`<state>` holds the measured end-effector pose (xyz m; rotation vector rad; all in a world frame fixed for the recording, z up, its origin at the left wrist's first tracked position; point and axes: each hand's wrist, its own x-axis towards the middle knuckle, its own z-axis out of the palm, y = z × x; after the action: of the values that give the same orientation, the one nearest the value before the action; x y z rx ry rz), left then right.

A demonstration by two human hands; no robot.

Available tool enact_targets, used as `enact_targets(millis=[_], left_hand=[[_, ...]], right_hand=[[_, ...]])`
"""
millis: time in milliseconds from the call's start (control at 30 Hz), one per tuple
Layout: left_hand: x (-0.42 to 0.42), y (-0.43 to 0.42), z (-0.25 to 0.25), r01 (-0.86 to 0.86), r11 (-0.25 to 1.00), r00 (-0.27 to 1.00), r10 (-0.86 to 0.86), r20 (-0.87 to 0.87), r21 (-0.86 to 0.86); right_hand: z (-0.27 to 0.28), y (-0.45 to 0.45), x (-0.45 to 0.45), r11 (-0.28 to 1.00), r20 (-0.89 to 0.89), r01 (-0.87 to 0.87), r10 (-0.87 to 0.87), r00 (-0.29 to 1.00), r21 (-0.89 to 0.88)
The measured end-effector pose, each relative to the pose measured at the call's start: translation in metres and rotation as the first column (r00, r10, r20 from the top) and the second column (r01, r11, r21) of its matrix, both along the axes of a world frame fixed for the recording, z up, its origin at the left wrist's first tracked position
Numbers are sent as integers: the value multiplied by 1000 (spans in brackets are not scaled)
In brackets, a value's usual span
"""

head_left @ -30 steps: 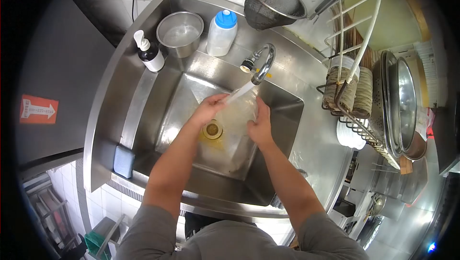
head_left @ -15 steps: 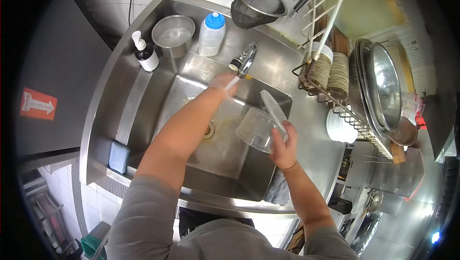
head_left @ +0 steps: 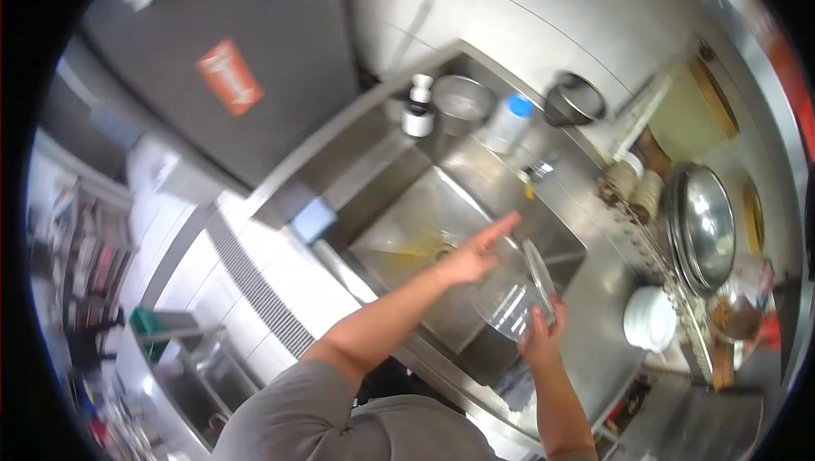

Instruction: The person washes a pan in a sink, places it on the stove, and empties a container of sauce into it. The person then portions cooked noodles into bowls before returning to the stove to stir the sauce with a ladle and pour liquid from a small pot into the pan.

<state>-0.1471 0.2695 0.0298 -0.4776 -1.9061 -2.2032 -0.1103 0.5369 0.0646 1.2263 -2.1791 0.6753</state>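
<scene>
My right hand [head_left: 543, 332] grips a clear round plastic container [head_left: 508, 301] together with its lid [head_left: 537, 267], over the right part of the steel sink [head_left: 399, 227]. The lid stands on edge against the container's right side. My left hand [head_left: 475, 259] is just left of the container, with the index finger stretched out and nothing visible in it. Motion blurs its other fingers. Beyond the hands is the tap [head_left: 540, 171], also blurred. Yellowish residue lies near the drain [head_left: 443, 250].
Along the sink's back stand a pump bottle [head_left: 418, 117], a steel pot [head_left: 463, 106] and a blue-capped bottle [head_left: 509, 126]. A strainer [head_left: 575, 100] hangs behind. A blue sponge [head_left: 314, 220] sits on the left rim. White plates [head_left: 651, 318] and steel bowls [head_left: 709, 227] are at right.
The view has turned, showing more floor at left. My left hand has drawn back from under the tap toward the container. My right hand keeps hold of the container and lid.
</scene>
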Motion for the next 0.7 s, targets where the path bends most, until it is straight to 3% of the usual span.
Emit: enact_targets(millis=[33,100,133,167,200,267,333,367,400,467,500,600,633,667,700], left_hand=[[17,-6,13,9,994,999,-3,50,-107],[47,-14,28,-43,971,993,67,94,-234],[61,-18,24,-5,995,981,25,193,-104],[78,-22,22,19,999,960,-29,278,39],[97,-25,24,-46,999,961,41,274,14],[143,-26,25,-120,990,917,81,391,75],[192,-15,21,-301,954,890,279,360,6],[219,-10,20,-418,907,854,409,323,-42],[248,-3,21,-480,875,822,473,317,-61],[307,12,24,-536,805,823,432,367,253],[336,16,27,-582,777,797,486,357,240],[412,37,34,-621,714,783,546,298,324],[434,44,38,-678,706,727,606,323,204],[456,50,40,-726,683,664,665,341,81],[477,53,41,-752,655,639,695,330,76]], right_hand=[[-6,0,8,997,-6,-65,65,998,-29],[-12,-3,19,997,150,-70,72,986,-18],[-9,-12,26,990,139,-134,139,981,-44],[-1,-21,34,989,226,-93,118,967,-116],[6,-30,41,983,318,-49,105,942,-179],[8,-46,58,971,393,-157,219,893,-182],[0,-64,77,868,592,-183,456,664,-462],[-6,-74,87,804,685,-137,571,452,-579],[-11,-82,99,781,675,-190,614,409,-595],[-21,-94,122,766,745,-188,642,182,-614],[-25,-96,135,764,772,-187,634,37,-618],[-41,-101,167,750,815,-361,578,-50,-554],[-13,-110,192,707,796,-384,586,-151,-594],[-14,-116,202,683,790,-417,590,-169,-600],[-20,-122,210,669,846,-552,515,-139,-498]])
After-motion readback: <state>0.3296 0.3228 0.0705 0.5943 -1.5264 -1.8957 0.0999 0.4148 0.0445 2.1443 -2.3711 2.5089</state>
